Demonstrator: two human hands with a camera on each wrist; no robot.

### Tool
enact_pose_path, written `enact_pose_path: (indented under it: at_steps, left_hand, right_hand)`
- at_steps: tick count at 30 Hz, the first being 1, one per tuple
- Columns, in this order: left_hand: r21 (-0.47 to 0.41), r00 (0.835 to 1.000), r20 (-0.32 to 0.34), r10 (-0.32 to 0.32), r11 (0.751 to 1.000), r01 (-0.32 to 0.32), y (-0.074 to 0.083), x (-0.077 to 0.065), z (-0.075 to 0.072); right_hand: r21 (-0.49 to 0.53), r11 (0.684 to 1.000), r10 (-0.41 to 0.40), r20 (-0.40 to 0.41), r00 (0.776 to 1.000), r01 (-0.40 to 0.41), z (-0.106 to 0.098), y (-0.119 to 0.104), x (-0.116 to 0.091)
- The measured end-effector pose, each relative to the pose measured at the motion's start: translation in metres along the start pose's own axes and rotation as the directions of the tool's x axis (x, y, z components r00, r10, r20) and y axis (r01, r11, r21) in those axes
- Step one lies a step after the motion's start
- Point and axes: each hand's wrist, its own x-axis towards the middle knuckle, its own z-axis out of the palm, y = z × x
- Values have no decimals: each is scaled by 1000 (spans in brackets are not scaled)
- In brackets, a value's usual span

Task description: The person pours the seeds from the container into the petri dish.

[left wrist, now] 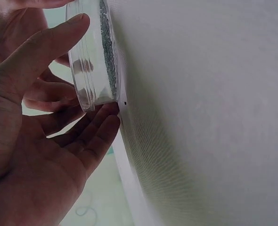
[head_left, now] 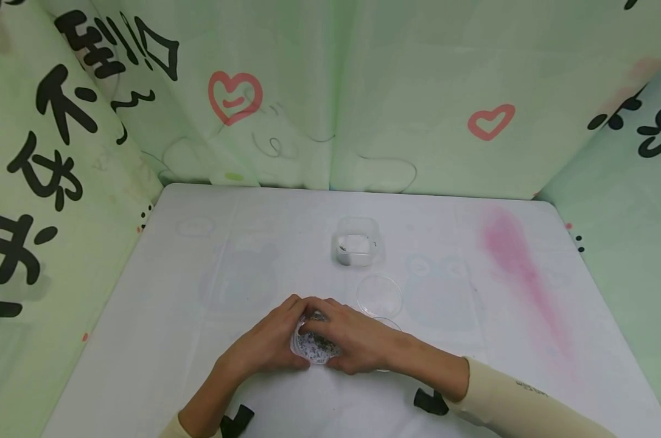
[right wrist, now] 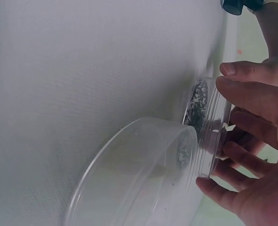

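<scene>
A round clear petri dish (head_left: pixel 314 350) with dark and white grains in it sits on the table in front of me. My left hand (head_left: pixel 270 337) grips it from the left, thumb at the near side and fingers round the far side. From the right, my right hand (head_left: pixel 358 337) holds the same dish, its fingers arching over the top and covering part of it. In the left wrist view, the grains form a dark layer along the bottom of the dish (left wrist: pixel 94 70). The right wrist view shows thumb and fingertips on its rim (right wrist: pixel 214 136).
Beside my right hand stands an open clear round dish (right wrist: pixel 125 174), partly hidden in the head view. Behind it lies a clear round disc (head_left: pixel 379 296). Farther back is a clear square box (head_left: pixel 356 243). Printed curtains (head_left: pixel 407 91) surround the white table (head_left: pixel 144 340).
</scene>
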Motion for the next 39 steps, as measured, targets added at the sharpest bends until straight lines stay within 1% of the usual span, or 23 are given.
enact_pose_path:
  at_steps: [11,20,25,30,33,39]
  left_hand:
    - [-11,1000,15,-27,1000,27,1,1,2]
    - [-11,1000,5,-17,1000,17,1,1,2]
    - [-7,1000,6,-25,1000,25,2,2,1]
    - [-23,999,12,-44,999,44,4,4,1]
    - [-31,999,8,-49,998,49,5,6,1]
    - [-11,999,-21,-27,1000,27,7,9,4]
  right_hand:
    - [-13,1000,16,15,1000,-15,3,2,-4]
    - [-71,997,-2,-4,1000,1,2,3,-5]
    - [-83,997,8,-30,1000,-10,-4,5,-7]
    - [-83,996,23,-70,997,-29,-11,8,-11]
    - [-82,996,42,-80,996,-48,-16,10,-15]
    - [-89,993,72,-89,993,-80,-24,15,-21]
